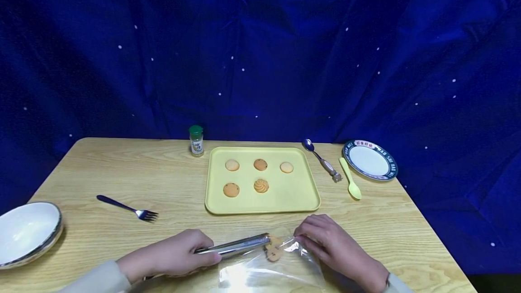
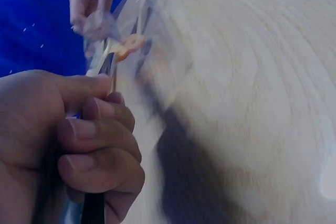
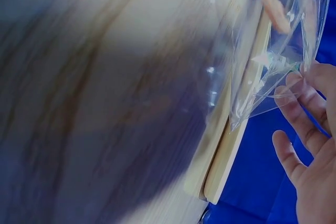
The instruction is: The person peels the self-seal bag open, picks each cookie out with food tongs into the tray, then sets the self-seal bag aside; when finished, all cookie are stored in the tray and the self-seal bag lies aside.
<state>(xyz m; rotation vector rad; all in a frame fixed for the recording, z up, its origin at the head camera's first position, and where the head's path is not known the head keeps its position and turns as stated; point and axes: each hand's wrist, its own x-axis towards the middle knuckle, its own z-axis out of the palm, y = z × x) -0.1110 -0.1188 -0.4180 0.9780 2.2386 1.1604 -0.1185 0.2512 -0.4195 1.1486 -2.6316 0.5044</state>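
Note:
My left hand [image 1: 175, 253] grips a pair of metal tongs [image 1: 241, 244], thumb along the upper part. The tips of the tongs lie at a brown, irregularly shaped cookie [image 1: 274, 252], seen through a clear plastic bag [image 1: 281, 276]. In the right wrist view the bag [image 3: 249, 90] hangs from my right hand [image 3: 315, 124], whose thumb and fingers pinch its edge. Just beyond both hands, a yellow tray [image 1: 295, 196] carries several round cookies, among them a swirled cookie [image 1: 261, 186] in the front row.
A green-capped spice jar [image 1: 196, 141] stands behind the tray. Right of it lie a metal spoon [image 1: 323, 162], a yellow spoon [image 1: 350, 179] and a dark-rimmed plate [image 1: 369, 161]. To the left are a fork [image 1: 128, 208] and a white bowl [image 1: 26, 232] by the table's edge.

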